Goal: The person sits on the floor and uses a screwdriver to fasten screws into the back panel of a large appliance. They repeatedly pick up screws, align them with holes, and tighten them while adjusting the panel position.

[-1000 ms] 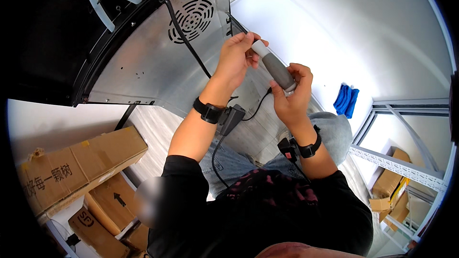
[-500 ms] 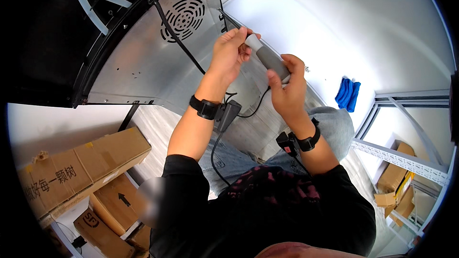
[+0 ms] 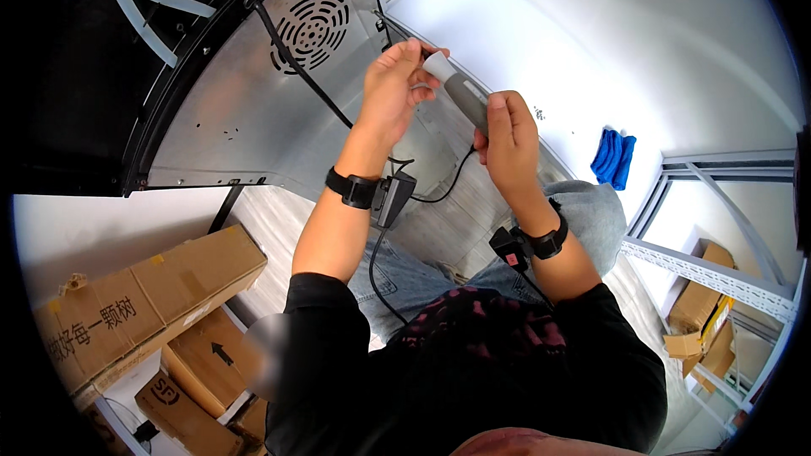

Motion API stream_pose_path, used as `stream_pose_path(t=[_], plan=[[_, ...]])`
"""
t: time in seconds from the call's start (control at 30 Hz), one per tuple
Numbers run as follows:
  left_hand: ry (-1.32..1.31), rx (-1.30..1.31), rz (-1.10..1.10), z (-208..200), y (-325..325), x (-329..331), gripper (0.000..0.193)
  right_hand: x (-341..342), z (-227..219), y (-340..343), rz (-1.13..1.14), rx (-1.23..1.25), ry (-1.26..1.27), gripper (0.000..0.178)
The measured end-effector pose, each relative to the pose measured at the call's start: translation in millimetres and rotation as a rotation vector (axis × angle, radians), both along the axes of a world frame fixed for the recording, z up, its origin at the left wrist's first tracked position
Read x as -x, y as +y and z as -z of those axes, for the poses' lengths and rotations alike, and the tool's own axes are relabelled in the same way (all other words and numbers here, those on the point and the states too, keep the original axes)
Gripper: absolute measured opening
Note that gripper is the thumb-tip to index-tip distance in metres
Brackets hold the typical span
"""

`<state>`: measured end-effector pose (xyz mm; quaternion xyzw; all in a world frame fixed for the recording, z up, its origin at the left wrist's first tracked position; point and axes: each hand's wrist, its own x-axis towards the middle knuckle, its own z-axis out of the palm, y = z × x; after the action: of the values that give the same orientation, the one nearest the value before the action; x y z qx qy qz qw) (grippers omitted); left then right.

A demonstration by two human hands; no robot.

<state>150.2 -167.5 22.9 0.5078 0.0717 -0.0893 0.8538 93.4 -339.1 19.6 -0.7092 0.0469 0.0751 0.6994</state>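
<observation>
A screwdriver [image 3: 464, 97] with a thick grey grip and pale collar slants across the space between my hands. My right hand [image 3: 510, 138] is closed round the rear of its grip, thumb along the side. Pinched fingers of my left hand [image 3: 395, 89] are at the front, by the dark shaft; the fingertips are partly hidden. The thin shaft reaches up and left to the edge of a silver metal panel [image 3: 228, 110] with round vent slots. What its tip touches is too small to make out. A black cable [image 3: 459, 183] hangs below the right hand.
A thick black cord [image 3: 304, 67] runs down across the panel. A blue cloth [image 3: 613, 158] lies on the white surface at right. Cardboard boxes [image 3: 160, 279] are stacked at lower left, and a white metal rack [image 3: 718, 274] stands at right. Both wrists wear strapped black modules.
My right hand has closed from a loose, spread hold into a firmer one round the screwdriver's rear. My left hand stays at the shaft. The whole view has shifted slightly.
</observation>
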Motion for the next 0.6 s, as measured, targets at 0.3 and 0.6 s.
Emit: stream_pose_path(t=[0.3, 0.6], plan=[[-0.029, -0.038, -0.026, 4.4, -0.1, -1.1, 0.021, -2.0, 20.2, 9.9, 0.037, 0.356, -0.457, 0.045], [-0.005, -0.159, -0.054, -0.2, 3.5, -4.8, 0.018, -6.3, 11.8, 1.2, -0.049, 0.056, 0.049, 0.035]])
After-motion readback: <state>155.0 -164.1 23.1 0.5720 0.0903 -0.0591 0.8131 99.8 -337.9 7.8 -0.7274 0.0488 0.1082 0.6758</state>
